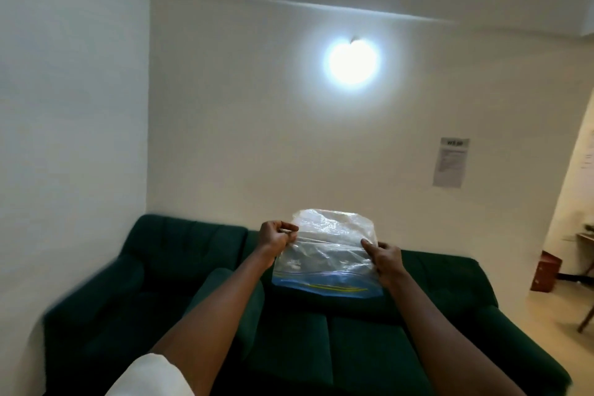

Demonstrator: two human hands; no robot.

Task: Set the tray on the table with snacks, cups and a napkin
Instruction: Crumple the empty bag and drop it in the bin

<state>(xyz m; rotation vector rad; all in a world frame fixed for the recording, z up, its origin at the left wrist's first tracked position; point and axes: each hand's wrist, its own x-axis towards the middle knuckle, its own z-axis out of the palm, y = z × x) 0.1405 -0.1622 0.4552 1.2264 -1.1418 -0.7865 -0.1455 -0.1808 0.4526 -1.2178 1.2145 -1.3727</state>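
I hold a clear plastic zip bag [328, 254] up in front of me with both arms stretched out. It is crumpled, looks empty, and its blue zip strip with a yellow line hangs at the bottom. My left hand [277, 238] pinches its upper left edge. My right hand [384, 262] grips its right side. No tray, cups, snacks or napkin are in view.
A dark green sofa [289, 347] fills the space below the bag, with a matching armchair [135, 283] to its left against white walls. A lit wall lamp [352, 61] glares above. At the right, a doorway shows a brown box [544, 276] and a table leg [586, 318].
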